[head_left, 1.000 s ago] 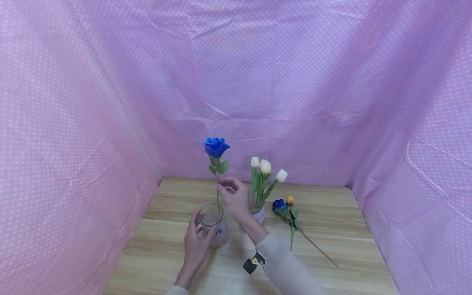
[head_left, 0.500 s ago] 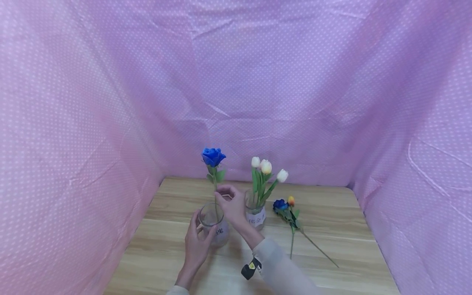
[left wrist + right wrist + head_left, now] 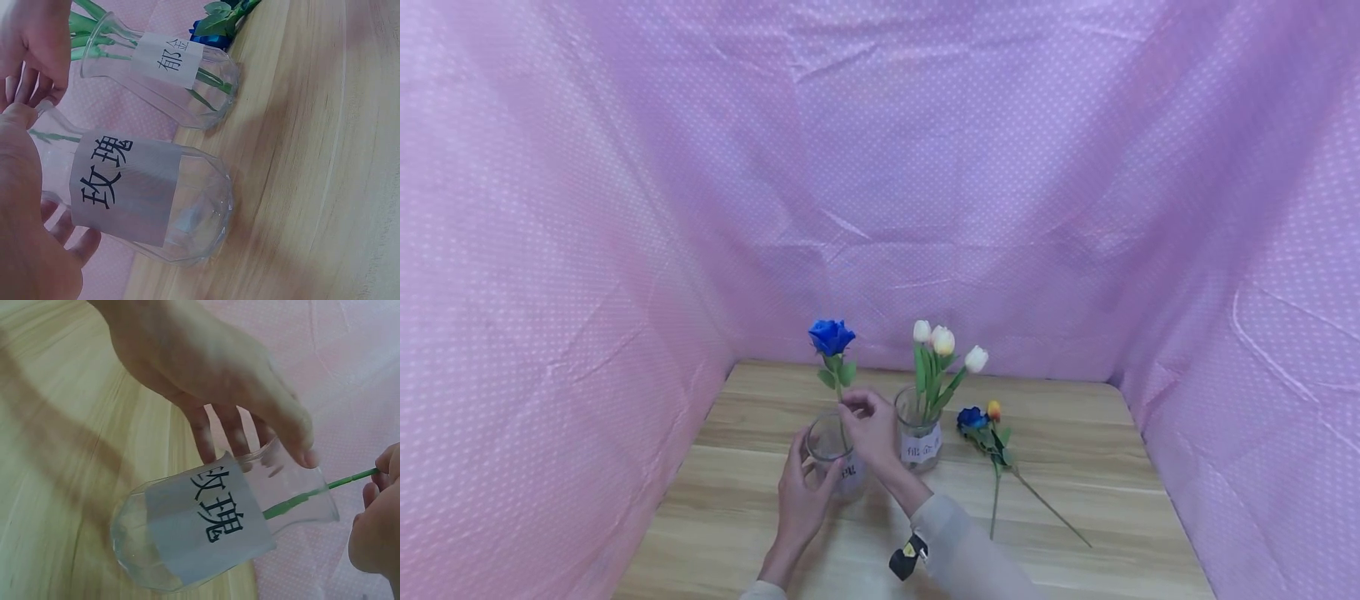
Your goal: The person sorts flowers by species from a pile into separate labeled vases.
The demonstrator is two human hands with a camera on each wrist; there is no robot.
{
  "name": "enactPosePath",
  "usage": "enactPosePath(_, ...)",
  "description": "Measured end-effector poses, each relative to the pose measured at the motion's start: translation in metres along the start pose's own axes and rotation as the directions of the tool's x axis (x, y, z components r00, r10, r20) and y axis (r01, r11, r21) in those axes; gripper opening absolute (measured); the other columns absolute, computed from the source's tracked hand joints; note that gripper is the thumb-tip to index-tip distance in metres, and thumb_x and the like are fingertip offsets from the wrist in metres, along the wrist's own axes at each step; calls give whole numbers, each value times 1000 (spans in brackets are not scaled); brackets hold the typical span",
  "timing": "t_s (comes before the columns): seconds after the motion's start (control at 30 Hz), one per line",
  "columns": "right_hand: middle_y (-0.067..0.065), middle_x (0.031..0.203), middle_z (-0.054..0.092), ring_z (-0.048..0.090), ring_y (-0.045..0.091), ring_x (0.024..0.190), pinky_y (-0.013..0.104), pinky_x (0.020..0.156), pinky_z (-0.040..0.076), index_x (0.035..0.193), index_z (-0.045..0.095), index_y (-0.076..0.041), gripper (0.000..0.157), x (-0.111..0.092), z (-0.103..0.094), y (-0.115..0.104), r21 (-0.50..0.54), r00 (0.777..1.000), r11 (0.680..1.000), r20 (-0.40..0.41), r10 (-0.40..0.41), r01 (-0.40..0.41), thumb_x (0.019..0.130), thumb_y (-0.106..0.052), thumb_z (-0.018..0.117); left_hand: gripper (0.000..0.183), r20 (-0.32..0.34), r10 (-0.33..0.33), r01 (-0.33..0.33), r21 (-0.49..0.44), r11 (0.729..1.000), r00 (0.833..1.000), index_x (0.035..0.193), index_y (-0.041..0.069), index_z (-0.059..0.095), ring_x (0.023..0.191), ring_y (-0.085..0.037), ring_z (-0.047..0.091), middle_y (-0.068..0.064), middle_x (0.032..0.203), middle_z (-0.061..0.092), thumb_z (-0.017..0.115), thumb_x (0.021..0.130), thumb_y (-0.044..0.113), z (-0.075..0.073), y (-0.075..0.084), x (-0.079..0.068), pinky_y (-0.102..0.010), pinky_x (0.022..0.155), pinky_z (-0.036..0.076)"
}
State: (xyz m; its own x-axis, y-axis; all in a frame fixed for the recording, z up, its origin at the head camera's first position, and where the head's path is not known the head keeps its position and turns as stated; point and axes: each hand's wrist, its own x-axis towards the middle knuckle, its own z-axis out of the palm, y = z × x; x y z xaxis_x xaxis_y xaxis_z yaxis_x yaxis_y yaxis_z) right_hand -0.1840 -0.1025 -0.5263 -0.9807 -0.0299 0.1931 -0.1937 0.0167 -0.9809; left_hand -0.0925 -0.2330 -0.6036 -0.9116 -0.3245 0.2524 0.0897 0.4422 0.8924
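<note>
My right hand [image 3: 872, 429] pinches the green stem of a blue rose [image 3: 832, 337] between thumb and fingers. The stem's lower end is inside the neck of a clear glass vase [image 3: 134, 534], seen through the glass in the right wrist view. My left hand [image 3: 805, 487] grips that vase round its neck. A white paper label [image 3: 128, 187] with black characters is stuck on the vase's front. To the right of it stands a second labelled glass vase [image 3: 919, 446], holding several white tulips [image 3: 942, 340].
Right of the vases, a dark blue rose [image 3: 972, 419] and an orange-yellow tulip [image 3: 994, 410] lie on the wooden table [image 3: 1075, 450], stems toward the front. Pink dotted cloth [image 3: 880, 183] encloses the table at the back and sides.
The blue rose has come down, its stem sinking deeper into the vase, as my right hand lowered. My left hand has stayed on the vase.
</note>
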Motion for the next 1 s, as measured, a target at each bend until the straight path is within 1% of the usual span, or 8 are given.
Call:
enactPosePath(0.1,10,103,86,72,7,90,17,83,58,107,85,-10,12,-1,0,2,-36,1000,999,-8,7,-7,95,-8,87,87,-1,3,-3,1,1000,1000,173,11,38,153,-46,59,-20,171,54,85,103,32,1,-1,0,-65,118,60)
enactPosePath(0.23,7,106,87,72,7,91,17,85,54,107,85,-12,11,-3,-1,5,-79,1000,997,-7,15,-15,96,-10,87,87,-6,9,-9,2,1000,1000,173,13,39,152,-46,60,-19,171,55,86,102,29,1,-1,0,-64,117,61)
enactPosePath(0.33,6,107,86,72,9,92,17,83,53,107,85,-12,11,-4,-1,8,-103,1000,994,-6,20,-20,96,-11,87,87,-13,12,-12,3,1000,1000,173,13,39,152,-45,60,-19,170,56,87,102,28,1,-1,0,-64,116,61)
enactPosePath(0.57,5,104,86,75,25,100,18,85,51,107,85,-11,11,-5,-1,15,-129,999,991,-6,37,-38,97,-13,87,85,-25,13,-12,7,1000,1000,172,12,40,150,-46,61,-20,169,57,86,103,29,1,0,0,-64,115,62)
enactPosePath(0.67,5,104,86,75,28,102,18,86,50,107,85,-10,11,-5,-1,18,-132,999,991,-3,32,-32,97,-11,87,84,-25,8,-8,3,1000,1000,172,13,41,150,-46,62,-20,169,57,86,103,30,1,1,0,-64,115,62)
enactPosePath(0.8,6,102,86,75,25,100,18,85,51,108,84,-8,11,-6,-1,20,-134,1000,991,2,19,-19,97,-9,87,84,-22,3,-3,6,1000,1000,172,12,40,150,-46,61,-20,170,57,85,103,29,1,2,0,-64,115,62)
enactPosePath(0.87,6,102,86,75,22,98,21,85,54,108,84,-7,11,-6,-1,21,-138,1000,990,5,9,-9,98,-9,86,84,-21,2,-2,8,1000,1000,172,12,40,150,-46,61,-20,170,56,85,103,29,1,2,0,-64,115,62)
enactPosePath(1.0,5,102,86,73,14,94,26,85,60,107,85,-10,9,-6,-1,23,-157,1000,988,12,1,1,98,-9,86,84,-24,1,-1,5,1000,1000,172,11,40,151,-46,61,-20,170,56,85,103,28,1,3,-1,-64,115,62)
